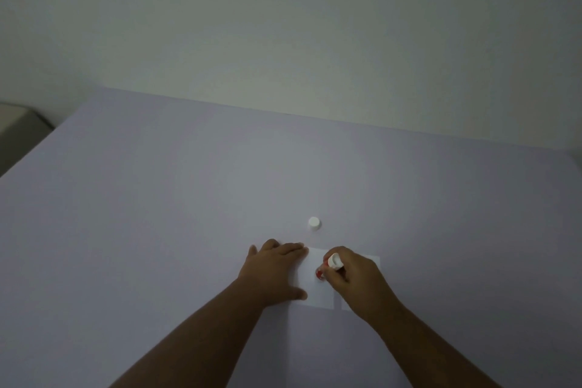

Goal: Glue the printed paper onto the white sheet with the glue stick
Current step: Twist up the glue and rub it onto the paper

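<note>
Two white papers lie side by side on the lilac table (189, 214). The left paper (318, 291) lies under the palm and fingers of my left hand (274, 271), which rests flat on its left edge. My right hand (352, 277) grips a red and white glue stick (329, 264), tilted with its lower end down on the left paper. The right paper (374, 261) is mostly hidden under my right hand. I cannot tell which paper is the printed one. The glue stick's white cap (314, 224) stands alone just beyond the papers.
A pale wall (283, 25) rises behind the table's far edge. At the far left, beyond the table, stands a grey piece of furniture (19, 126).
</note>
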Demonstrator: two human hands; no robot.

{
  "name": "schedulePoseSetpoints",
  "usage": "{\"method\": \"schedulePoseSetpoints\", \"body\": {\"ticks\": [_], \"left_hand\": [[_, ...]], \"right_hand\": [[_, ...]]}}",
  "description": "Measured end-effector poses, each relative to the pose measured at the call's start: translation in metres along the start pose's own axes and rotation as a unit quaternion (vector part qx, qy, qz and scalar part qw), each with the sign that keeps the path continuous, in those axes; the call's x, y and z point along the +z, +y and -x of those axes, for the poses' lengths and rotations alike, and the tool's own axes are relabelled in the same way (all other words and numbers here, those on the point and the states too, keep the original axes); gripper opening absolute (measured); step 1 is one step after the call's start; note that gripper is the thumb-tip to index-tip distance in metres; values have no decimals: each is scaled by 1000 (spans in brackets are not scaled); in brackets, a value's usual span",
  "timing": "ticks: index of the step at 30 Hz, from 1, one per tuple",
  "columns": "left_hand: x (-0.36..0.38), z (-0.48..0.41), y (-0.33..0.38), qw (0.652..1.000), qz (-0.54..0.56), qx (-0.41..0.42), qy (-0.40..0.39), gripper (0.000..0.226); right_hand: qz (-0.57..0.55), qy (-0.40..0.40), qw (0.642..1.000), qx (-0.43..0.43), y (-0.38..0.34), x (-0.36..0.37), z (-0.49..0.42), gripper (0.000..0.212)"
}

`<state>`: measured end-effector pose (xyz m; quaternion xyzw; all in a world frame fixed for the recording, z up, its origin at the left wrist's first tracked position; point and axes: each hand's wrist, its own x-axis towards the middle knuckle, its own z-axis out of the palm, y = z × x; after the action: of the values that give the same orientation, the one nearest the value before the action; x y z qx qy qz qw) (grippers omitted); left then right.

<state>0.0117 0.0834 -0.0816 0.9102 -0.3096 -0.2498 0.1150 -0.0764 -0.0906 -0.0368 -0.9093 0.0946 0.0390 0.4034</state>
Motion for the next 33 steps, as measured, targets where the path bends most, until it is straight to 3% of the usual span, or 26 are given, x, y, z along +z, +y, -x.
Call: {"method": "schedulePoseSetpoints", "body": {"ticks": [4, 11, 18, 24, 30, 33], "left_hand": [[0, 0, 0, 1000, 1, 0, 1, 90], [4, -3, -2, 1000, -3, 1, 6, 91], [1, -2, -2, 1000, 2, 0, -3, 91], [0, 0, 1, 1000, 1, 2, 0, 90], [-1, -1, 0, 1000, -8, 2, -1, 90], [0, 0, 0, 1000, -9, 3, -1, 90]], "right_hand": [[19, 51, 999, 0, -3, -3, -16, 13], [-6, -9, 1000, -2, -5, 16, -3, 10], [-4, 63, 998, 9, -9, 1, -28, 14], [-17, -2, 1000, 17, -3, 10, 3, 9], [-12, 51, 998, 22, -1, -5, -7, 12], [-16, 20, 999, 26, 1, 1, 4, 11]]}}
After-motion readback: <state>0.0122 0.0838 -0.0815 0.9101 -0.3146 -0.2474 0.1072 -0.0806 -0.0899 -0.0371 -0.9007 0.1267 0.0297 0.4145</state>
